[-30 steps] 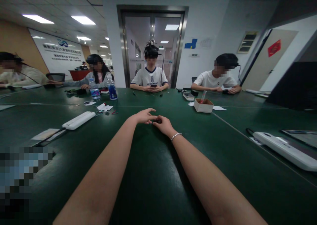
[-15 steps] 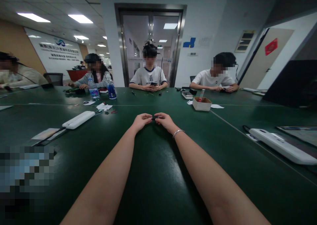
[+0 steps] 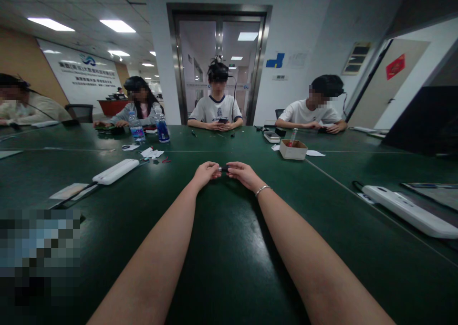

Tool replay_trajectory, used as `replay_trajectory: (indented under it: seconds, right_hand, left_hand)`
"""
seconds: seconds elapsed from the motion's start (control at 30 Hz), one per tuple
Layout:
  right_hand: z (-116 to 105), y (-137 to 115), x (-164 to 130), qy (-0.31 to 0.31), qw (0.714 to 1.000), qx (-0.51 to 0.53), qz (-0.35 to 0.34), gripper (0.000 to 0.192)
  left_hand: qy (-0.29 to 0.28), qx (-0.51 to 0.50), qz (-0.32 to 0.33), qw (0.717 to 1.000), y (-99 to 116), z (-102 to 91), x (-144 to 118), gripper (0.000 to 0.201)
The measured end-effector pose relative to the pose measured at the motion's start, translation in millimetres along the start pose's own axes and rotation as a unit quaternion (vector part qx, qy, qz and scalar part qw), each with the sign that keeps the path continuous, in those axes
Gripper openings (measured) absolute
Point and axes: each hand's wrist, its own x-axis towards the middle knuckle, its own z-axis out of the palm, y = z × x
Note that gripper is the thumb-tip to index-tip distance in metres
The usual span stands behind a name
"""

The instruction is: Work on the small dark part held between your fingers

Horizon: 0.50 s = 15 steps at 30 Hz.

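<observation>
My left hand (image 3: 208,173) and my right hand (image 3: 244,174) meet over the green table (image 3: 225,248), fingers pinched on a small black stick-shaped object (image 3: 224,168) with a silvery section. The left fingers grip its silvery end and the right fingers its black end. Its exact kind is too small to make out, and my fingertips cover both ends. A silver bracelet is on my right wrist.
Left of my hands lie a white power strip (image 3: 116,171) and paper scraps (image 3: 152,153). Two bottles (image 3: 162,130) stand farther back. A small box (image 3: 293,150) sits at the right, with another white device (image 3: 408,210) nearer. Several people sit around the table.
My right hand has shifted slightly right, away from my left. More of the black object and its silvery section now shows between my fingers.
</observation>
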Motion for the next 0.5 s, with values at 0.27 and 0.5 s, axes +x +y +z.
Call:
replay_trajectory:
  seconds: [0.27, 0.5]
  right_hand:
    - [-0.4, -1.1, -0.2, 0.000, 1.000, -0.001, 0.003, 0.024]
    - [0.0, -1.9, -0.4, 0.000, 1.000, 0.005, 0.006, 0.025]
  left_hand:
    - [0.010, 0.019, 0.010, 1.000, -7.5, -2.3, 8.5, 0.019]
    - [0.008, 0.037, 0.011, 0.999, -7.9, -3.0, 9.1, 0.020]
